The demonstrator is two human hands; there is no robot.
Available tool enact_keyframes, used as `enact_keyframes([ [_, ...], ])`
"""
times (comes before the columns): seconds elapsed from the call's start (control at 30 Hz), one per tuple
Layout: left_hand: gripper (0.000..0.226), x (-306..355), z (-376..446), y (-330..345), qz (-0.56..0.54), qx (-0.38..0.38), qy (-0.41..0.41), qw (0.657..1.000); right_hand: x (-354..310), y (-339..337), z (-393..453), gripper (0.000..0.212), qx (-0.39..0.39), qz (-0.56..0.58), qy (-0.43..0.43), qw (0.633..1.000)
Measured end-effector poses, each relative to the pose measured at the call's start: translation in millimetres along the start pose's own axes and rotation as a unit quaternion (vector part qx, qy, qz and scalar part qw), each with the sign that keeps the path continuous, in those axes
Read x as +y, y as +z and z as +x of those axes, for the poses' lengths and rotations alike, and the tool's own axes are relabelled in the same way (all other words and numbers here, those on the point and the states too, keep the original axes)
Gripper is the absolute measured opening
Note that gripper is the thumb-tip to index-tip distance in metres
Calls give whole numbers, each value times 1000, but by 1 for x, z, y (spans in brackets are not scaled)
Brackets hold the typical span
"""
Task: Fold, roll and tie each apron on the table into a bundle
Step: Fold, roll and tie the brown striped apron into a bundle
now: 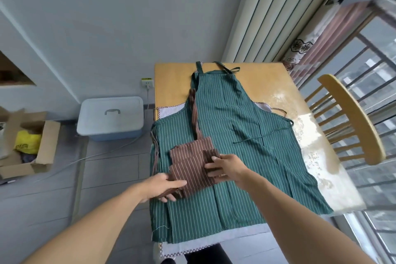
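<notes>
A folded brown striped apron [190, 164] lies on top of a green striped apron [231, 126] that is spread flat over the wooden table [173, 83]. One brown strap [194, 111] runs away from the fold toward the far edge. My left hand [165, 186] grips the near left end of the brown apron, fingers tucked under its edge. At the right end of the fold, my right hand [225, 167] holds the partly rolled cloth. A pale apron with checked trim [169, 110] lies under the green one, only its edges showing.
A wooden chair [351, 120] stands at the table's right side by the window railing. On the floor to the left are a lidded blue plastic bin [111, 118] and an open cardboard box [32, 146]. A wall socket [147, 82] with a cable sits behind the table.
</notes>
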State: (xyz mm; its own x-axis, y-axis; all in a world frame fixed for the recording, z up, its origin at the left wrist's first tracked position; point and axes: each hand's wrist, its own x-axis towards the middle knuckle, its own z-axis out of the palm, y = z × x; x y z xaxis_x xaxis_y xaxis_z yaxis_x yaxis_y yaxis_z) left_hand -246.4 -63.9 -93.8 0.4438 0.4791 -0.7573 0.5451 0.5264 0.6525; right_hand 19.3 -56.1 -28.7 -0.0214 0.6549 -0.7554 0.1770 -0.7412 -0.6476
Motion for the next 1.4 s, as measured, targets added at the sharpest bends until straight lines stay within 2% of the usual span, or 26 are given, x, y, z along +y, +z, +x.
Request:
enact_keyframes([
  [0.07, 31, -8, 0, -8, 80, 9, -7, 997, -1, 0, 16, 42, 64, -161, -29, 984],
  [0.13, 21, -22, 0, -21, 135, 23, -17, 990, -1, 1, 35, 49, 119, -277, -55, 952],
  [0.17, 20, -25, -4, -28, 155, 30, -18, 987, 1, 1, 44, 51, 139, -294, -73, 943],
  [0.23, 19, -32, -10, -43, 181, 57, -28, 982, 0, -1, 63, 54, 127, -279, -101, 947],
  [0.3, 18, -46, -16, -65, 187, 87, -65, 976, -3, -5, 77, 53, 73, -268, -105, 955],
  [0.43, 37, -94, -25, -113, 174, 223, -164, 945, -1, -7, 95, 53, 52, -280, -118, 951],
  [0.5, 38, -91, -25, -116, 161, 319, -144, 923, 1, -3, 102, 53, 47, -281, -121, 951],
  [0.6, 26, -38, -11, -89, 157, 422, -14, 893, -2, 1, 108, 53, 64, -278, -102, 953],
  [0.67, 27, -3, 9, -64, 168, 402, 58, 898, -5, 3, 112, 50, 72, -275, -76, 956],
  [0.73, 39, 24, 33, -39, 181, 346, 88, 916, -7, 5, 117, 48, 78, -275, -58, 957],
  [0.87, 60, 48, 73, -19, 232, 311, 73, 919, -6, 8, 120, 47, 97, -258, -28, 961],
  [1.0, 39, 49, 93, -37, 155, 333, 19, 930, -7, 7, 125, 46, 95, -248, -18, 964],
  [1.23, 16, 46, 103, -55, 102, 325, -2, 940, -15, 9, 134, 39, 101, -261, 31, 959],
  [1.3, 11, 47, 105, -60, 104, 314, 3, 944, -17, 10, 130, 48, 86, -243, 41, 965],
  [1.4, 5, 47, 107, -64, 100, 297, 19, 949, -6, 12, 122, 74, 71, -294, 11, 953],
])
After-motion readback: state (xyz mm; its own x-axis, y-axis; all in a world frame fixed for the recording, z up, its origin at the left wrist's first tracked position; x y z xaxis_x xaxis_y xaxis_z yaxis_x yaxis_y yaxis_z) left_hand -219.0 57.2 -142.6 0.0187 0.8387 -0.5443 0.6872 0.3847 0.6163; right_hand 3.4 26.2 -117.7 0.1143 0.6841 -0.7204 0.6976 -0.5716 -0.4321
